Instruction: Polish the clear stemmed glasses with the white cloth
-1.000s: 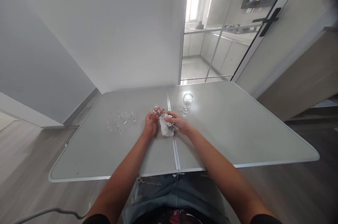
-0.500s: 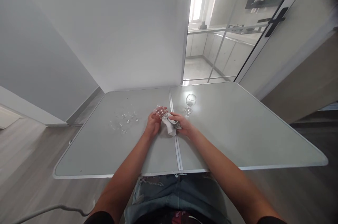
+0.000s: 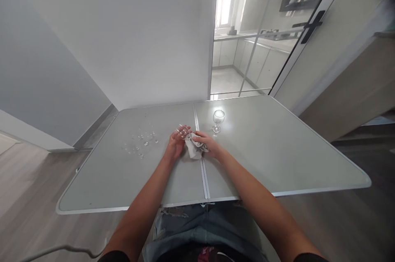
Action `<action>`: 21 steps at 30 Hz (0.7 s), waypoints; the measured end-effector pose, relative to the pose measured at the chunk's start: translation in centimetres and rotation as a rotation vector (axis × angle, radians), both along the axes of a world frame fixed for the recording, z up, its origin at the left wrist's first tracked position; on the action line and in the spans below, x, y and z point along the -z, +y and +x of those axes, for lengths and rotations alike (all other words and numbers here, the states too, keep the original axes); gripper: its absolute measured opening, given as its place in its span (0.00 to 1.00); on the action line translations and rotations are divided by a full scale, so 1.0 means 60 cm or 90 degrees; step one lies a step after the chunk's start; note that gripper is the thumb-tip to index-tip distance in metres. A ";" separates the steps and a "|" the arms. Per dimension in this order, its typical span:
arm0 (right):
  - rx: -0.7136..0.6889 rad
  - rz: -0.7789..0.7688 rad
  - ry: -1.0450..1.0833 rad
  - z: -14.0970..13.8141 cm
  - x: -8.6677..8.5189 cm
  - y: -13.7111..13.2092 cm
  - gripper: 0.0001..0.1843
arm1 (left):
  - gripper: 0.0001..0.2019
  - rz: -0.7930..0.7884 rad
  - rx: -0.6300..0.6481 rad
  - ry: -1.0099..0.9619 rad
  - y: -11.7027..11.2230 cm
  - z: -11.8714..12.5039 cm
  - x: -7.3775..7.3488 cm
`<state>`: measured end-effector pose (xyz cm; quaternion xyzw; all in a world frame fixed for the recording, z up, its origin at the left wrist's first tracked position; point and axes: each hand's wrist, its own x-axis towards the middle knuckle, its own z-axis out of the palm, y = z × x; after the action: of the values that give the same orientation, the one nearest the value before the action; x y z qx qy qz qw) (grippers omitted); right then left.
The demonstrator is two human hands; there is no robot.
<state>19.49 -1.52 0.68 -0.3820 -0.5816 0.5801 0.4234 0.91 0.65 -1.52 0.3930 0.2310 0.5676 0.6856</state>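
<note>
My left hand is closed around the bowl of a clear wine glass, which lies tilted with its foot end toward the right. A crumpled white cloth with dark markings is gripped in my right hand, pressed against the stem end of that glass. The cloth hides the foot of the glass and some of the right fingers. Beyond my right hand a second wine glass stands upright on the table.
Several small clear glass pieces lie in a cluster left of my hands on the grey folding table. A metal seam crosses the table's middle. Behind it are a white wall and a glass door with a dark handle.
The camera view has shifted slightly. My right hand and the cloth have moved a little around the stem end, and the cloth hangs more spread out. The left hand keeps its hold.
</note>
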 end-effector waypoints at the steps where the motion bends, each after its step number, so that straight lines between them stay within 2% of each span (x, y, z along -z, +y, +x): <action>1: 0.003 -0.003 0.004 0.000 0.002 0.001 0.21 | 0.35 0.000 0.001 -0.002 0.000 0.000 -0.001; 3: 0.061 0.056 -0.056 0.000 0.004 0.000 0.19 | 0.33 0.001 -0.013 0.000 0.000 0.001 -0.002; 5: 0.121 0.166 -0.165 -0.001 0.004 -0.003 0.17 | 0.30 0.000 -0.035 0.004 0.002 0.002 -0.001; 8: 0.144 0.282 -0.271 -0.002 0.001 -0.009 0.17 | 0.29 -0.002 -0.049 0.007 0.005 0.001 0.003; 9: 0.143 0.279 -0.266 -0.003 -0.001 -0.010 0.17 | 0.29 -0.002 -0.046 0.006 0.005 0.000 0.005; 11: 0.137 0.195 -0.189 -0.003 -0.005 -0.009 0.18 | 0.31 0.002 -0.030 -0.002 0.004 -0.003 0.006; 14: 0.047 -0.050 0.027 -0.002 -0.006 -0.003 0.22 | 0.35 0.016 0.000 -0.013 0.000 -0.004 0.003; 16: -0.006 -0.161 0.126 0.000 -0.003 0.002 0.24 | 0.37 0.024 0.006 -0.008 -0.003 -0.002 0.000; 18: 0.040 -0.163 0.129 0.003 0.001 0.006 0.24 | 0.35 0.030 -0.008 -0.001 -0.003 0.002 -0.002; 21: 0.198 -0.005 -0.004 0.005 0.006 0.007 0.23 | 0.32 0.037 -0.033 0.005 -0.002 0.006 0.000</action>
<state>19.78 -1.08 0.31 -0.4709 -0.5142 0.5086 0.5052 1.26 0.56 -1.51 0.4091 0.2274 0.5898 0.6581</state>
